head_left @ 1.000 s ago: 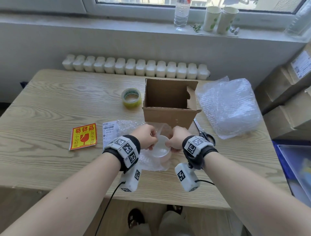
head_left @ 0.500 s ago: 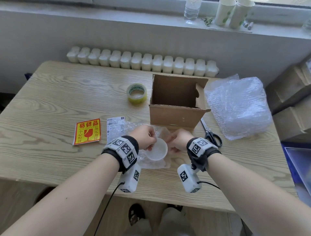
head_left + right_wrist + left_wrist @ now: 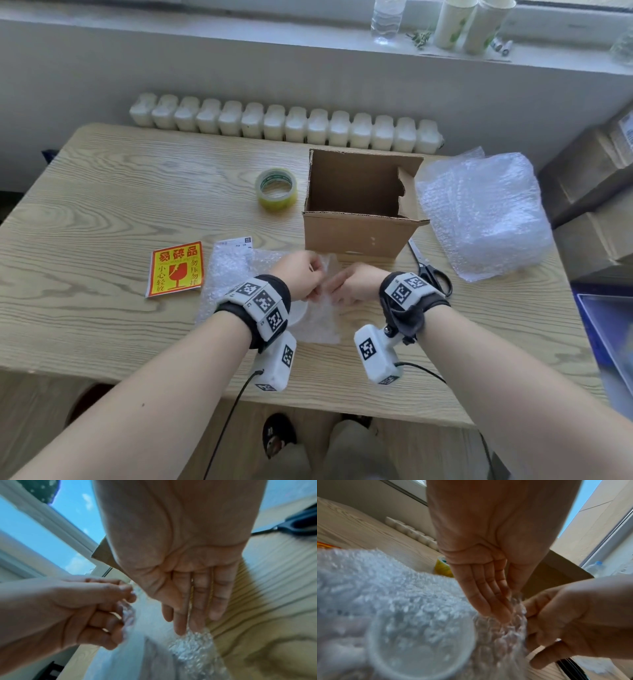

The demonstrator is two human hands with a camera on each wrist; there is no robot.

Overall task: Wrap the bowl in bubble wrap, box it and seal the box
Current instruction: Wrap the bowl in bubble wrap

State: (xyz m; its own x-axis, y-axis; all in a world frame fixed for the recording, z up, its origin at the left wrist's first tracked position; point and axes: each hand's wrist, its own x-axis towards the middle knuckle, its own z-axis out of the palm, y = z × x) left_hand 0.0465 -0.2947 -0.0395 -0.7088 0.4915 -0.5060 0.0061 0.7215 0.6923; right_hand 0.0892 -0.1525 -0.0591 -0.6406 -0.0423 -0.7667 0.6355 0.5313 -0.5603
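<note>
While both hands pinch crinkly bubble wrap (image 3: pixel 224 274), round translucent bowl (image 3: pixel 419 646), brown cardboard box (image 3: pixel 352 233)

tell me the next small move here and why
Probably fold the raised bubble wrap flap toward the body over the bowl. Both the left hand and right hand pinch that edge, and the bowl's mouth is still uncovered.

Packing room: wooden table (image 3: pixel 102 212), stacked cartons (image 3: pixel 596 192), tape roll (image 3: pixel 276 188), fragile sticker (image 3: pixel 176 269).
</note>
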